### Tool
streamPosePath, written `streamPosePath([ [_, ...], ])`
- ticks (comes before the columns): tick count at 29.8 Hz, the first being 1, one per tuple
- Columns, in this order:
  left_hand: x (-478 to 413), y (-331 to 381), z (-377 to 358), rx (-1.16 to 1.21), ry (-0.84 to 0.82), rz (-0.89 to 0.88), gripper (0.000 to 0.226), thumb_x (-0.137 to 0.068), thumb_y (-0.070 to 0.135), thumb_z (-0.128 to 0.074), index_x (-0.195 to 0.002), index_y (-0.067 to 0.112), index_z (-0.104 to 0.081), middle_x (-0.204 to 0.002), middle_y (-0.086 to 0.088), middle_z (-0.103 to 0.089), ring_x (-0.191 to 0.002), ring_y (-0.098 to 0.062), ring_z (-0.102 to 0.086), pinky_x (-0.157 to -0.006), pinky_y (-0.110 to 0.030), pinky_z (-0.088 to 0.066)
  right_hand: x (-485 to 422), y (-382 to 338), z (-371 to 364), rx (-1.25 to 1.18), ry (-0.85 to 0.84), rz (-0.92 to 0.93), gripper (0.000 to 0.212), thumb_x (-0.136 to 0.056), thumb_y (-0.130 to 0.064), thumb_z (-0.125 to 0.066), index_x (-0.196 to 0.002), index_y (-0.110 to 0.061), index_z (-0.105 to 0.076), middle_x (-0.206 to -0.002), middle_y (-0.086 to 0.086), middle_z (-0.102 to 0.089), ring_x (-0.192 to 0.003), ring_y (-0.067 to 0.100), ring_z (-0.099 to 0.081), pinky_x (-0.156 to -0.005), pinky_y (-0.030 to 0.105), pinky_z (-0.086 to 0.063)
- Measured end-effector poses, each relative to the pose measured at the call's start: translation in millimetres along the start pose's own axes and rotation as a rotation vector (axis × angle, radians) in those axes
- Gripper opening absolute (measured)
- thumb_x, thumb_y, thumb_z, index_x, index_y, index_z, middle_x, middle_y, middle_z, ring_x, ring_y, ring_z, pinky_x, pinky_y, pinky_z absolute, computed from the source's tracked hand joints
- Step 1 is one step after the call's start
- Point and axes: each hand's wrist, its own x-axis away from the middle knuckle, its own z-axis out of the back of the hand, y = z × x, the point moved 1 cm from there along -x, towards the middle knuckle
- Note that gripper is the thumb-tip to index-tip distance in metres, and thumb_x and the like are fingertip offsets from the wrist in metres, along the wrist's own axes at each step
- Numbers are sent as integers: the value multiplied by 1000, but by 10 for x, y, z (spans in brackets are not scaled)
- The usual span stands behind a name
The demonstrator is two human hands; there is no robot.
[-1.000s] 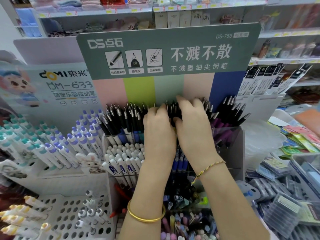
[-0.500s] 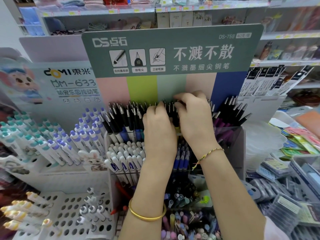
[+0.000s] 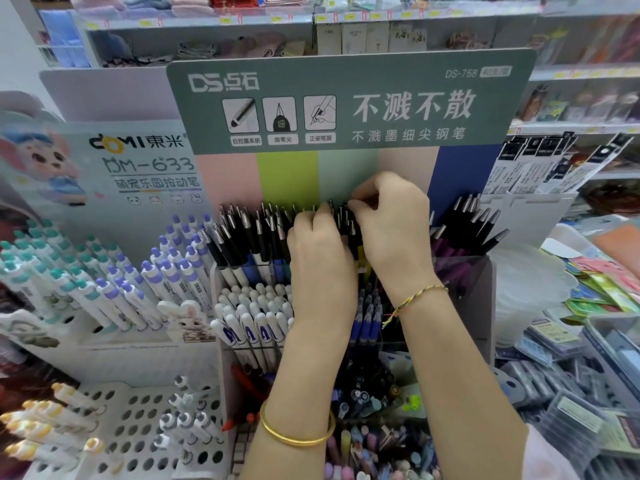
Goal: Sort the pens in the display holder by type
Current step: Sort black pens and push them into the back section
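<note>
Two hands meet over the back row of the display holder (image 3: 465, 271), where black pens (image 3: 249, 230) with silver tips stand tilted and packed close together. The right hand (image 3: 391, 233) arches over the middle of that row, its fingers (image 3: 369, 194) curled and pinching the tops of a few black pens. The left hand (image 3: 322, 254) sits just beside it, back toward the camera, fingers bent down among the same pens. Their tips are hidden, so I cannot tell whether they grip any.

One tier nearer, white-capped pens (image 3: 252, 306) fill the left part of the holder, and blue pens (image 3: 367, 317) stand below the right wrist. A gold bangle (image 3: 298, 436) circles the left forearm and a woven cord bracelet (image 3: 419, 296) the right wrist. Behind the holder rises a green sign board (image 3: 346, 98). White-and-purple pens (image 3: 173, 268) lean in a neighbouring stand on the left.
</note>
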Motion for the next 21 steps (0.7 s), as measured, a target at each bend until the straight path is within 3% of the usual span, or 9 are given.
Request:
streamPosePath([
  [3,15,10,19,9,1,14,50,-90,-6,-46,-140,2,-42,-129,-19,-47,-121,-34,-41,-97,-33,-32,-35,14,35,-24,23,-12,13,-79,-3,-62,-91,-6,-67,-92,13,-64,-87,29,-60,-82,39,-47],
  [5,34,14,58,5,-24,37,51,-91,-4,-42,-142,2,-39,-132,-18,-44,-123,-32,-39,-98,-30,-30,0,24,69,-78,41,-10,18,-81,-1,-57,-96,-8,-63,-92,14,-63,-84,32,-61,-77,48,-51],
  [8,58,16,108,-65,-86,56,54,-90,1,-45,-143,3,-36,-133,-16,-42,-121,-30,-36,-96,-27,-27,119,60,135,-69,64,12,22,-83,3,-48,-98,-9,-60,-95,13,-60,-80,34,-61,-73,50,-51],
  [10,55,22,118,-100,-102,69,53,-90,5,-49,-142,3,-37,-131,-16,-42,-120,-30,-37,-95,-28,-27,184,77,146,-31,36,19,23,-84,3,-47,-102,-7,-58,-100,14,-58,-84,35,-60,-78,48,-50],
  [12,45,21,119,-133,-101,100,51,-91,8,-53,-140,3,-38,-129,-16,-43,-119,-31,-38,-95,-31,-29,219,103,122,50,-39,-7,23,-85,3,-51,-107,-3,-54,-107,15,-56,-93,33,-57,-84,37,-44],
  [14,49,16,129,-193,-76,111,46,-93,9,-54,-137,4,-42,-127,-16,-44,-117,-33,-40,-93,-35,-32,242,142,67,113,-135,-54,23,-85,0,-55,-108,-1,-51,-111,16,-54,-97,31,-54,-72,23,-34],
  [17,58,20,132,-168,-62,80,40,-91,0,-49,-130,2,-46,-118,-17,-44,-108,-35,-44,-89,-36,-35,232,173,13,132,-197,-65,23,-83,1,-57,-104,0,-51,-109,19,-55,-93,34,-54,-60,20,-23],
  [21,7,87,111,30,-29,3,48,-83,-8,-51,-131,1,-47,-116,-18,-49,-106,-35,-47,-90,-34,-35,179,171,-10,152,-156,-37,26,-83,-1,-59,-108,-1,-53,-111,20,-57,-99,36,-54,-68,25,-29],
])
